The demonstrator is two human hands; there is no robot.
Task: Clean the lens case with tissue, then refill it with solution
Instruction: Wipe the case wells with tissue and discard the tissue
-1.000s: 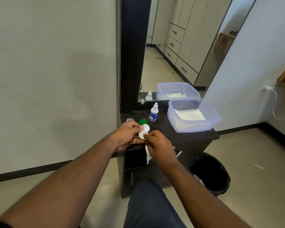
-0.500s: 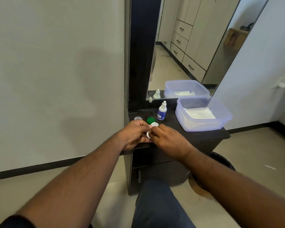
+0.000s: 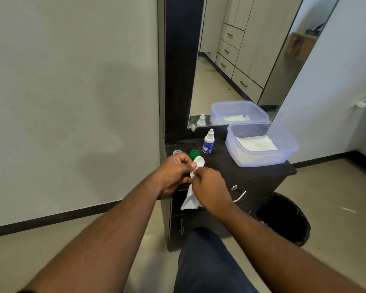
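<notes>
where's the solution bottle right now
The solution bottle stands upright on the dark cabinet top, between the green cap and the plastic tub.

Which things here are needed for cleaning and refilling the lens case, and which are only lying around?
For the job:
lens case, held by left hand
tissue, held by right hand
solution bottle
green cap
clear cap
tub of tissues

Lying about:
bin
mirror

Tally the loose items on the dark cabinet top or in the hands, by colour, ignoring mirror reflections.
White: 3 — white lens case, white tissue, white dropper bottle with blue label
Green: 1 — green round cap
Clear: 2 — clear small cap, translucent plastic tub
Total: 6
</notes>
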